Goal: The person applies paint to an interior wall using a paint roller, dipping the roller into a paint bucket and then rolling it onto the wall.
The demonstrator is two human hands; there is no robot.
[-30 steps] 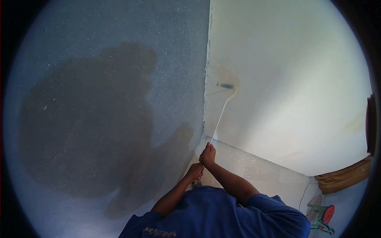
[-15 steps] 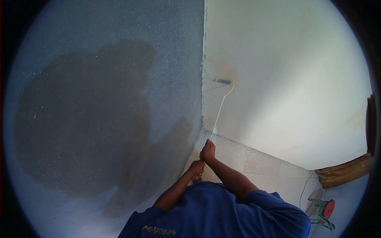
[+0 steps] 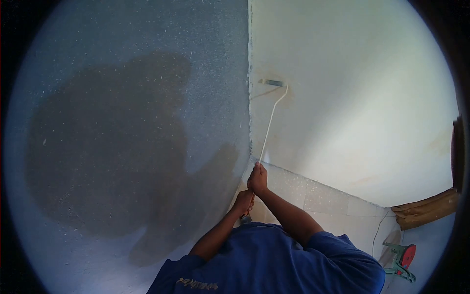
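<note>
Head view now: clamped round the thin rod with the right hand, closed round its lower end with the left hand, fist tucked right under fist! Up at the far end, the paint roller, lying crosswise at the pale wall, close to the corner with the grey wall; hard to tell whether pressed on or just off. Beside the roller, a faint brownish patch. Thrown across the grey wall, a dark shadow. To the right, a brown bundle, and below it, a red-and-green stool.
</note>
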